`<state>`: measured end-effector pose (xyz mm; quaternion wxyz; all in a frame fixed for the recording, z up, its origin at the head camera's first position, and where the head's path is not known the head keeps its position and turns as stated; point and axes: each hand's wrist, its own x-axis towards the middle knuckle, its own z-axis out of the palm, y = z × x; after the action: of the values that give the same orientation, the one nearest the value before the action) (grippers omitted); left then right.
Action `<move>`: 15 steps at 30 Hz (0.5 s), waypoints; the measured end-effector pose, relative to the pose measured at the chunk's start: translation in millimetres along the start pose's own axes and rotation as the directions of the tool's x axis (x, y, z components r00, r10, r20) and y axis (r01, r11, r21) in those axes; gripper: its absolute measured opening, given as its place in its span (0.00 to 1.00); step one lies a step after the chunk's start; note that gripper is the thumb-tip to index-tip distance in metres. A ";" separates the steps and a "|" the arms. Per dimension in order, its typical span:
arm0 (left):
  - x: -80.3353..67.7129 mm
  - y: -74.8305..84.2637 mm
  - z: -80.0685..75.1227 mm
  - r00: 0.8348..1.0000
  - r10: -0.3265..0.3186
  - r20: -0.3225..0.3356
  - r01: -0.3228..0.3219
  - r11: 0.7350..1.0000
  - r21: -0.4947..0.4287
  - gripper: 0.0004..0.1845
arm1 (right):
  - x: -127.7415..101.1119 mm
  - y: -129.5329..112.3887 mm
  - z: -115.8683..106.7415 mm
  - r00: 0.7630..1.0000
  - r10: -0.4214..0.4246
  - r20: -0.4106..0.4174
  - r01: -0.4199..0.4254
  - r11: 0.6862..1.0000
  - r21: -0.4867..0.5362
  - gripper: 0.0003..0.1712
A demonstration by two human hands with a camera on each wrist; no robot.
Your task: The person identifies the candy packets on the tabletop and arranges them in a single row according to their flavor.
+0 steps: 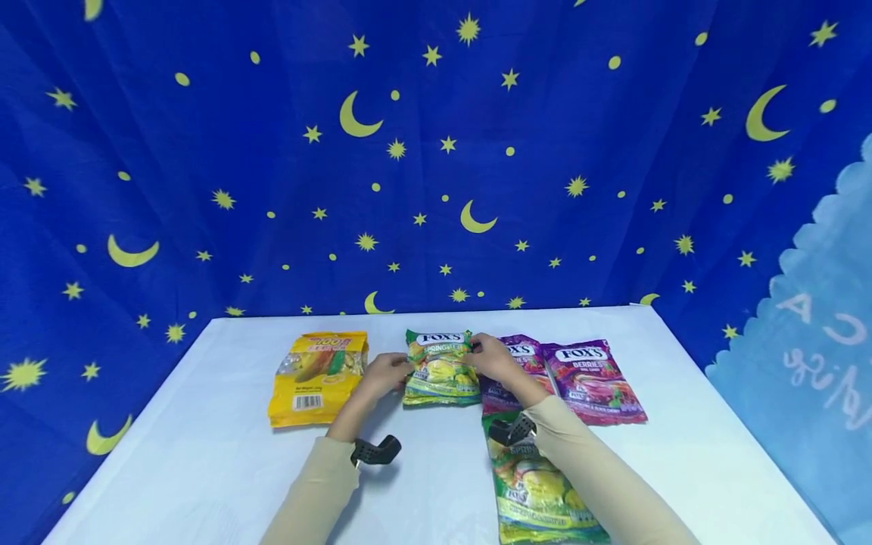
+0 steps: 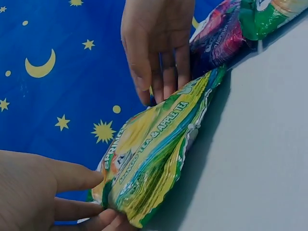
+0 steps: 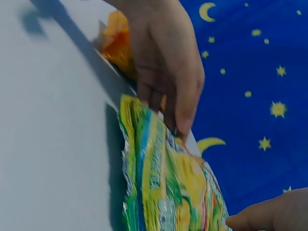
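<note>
Your left hand (image 1: 384,372) and right hand (image 1: 493,359) pinch opposite edges of the green candy bag (image 1: 440,369), steadying it flat on the counter (image 1: 204,454).

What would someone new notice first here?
Both hands on the green Fox's candy bag mid-table: the left hand at its left edge, the right hand at its right. A yellow snack bag lies left, purple Fox's Berries bags right, before the starry blue backdrop.
</note>
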<state>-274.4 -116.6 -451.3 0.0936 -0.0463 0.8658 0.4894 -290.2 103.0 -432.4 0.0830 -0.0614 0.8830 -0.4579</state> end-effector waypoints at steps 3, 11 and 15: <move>1.6 -0.9 3.5 1.000 -0.007 -0.008 0.006 1.000 -0.029 0.25 | 4.3 5.7 -2.5 0.998 0.060 0.028 -0.062 0.994 0.090 0.27; 1.1 0.7 5.1 0.997 0.010 -0.074 -0.008 1.000 0.018 0.25 | 13.9 1.5 -6.1 0.987 0.092 0.133 -0.105 0.990 0.095 0.29; -0.3 -0.4 5.5 0.997 0.006 -0.079 -0.004 1.000 0.017 0.24 | 17.7 1.2 -4.4 0.976 0.126 0.176 -0.145 0.984 0.100 0.26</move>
<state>-273.4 -112.0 -454.3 0.0584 -0.0627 0.8731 0.4800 -308.4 104.0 -432.5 0.1919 -0.0349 0.8477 -0.4933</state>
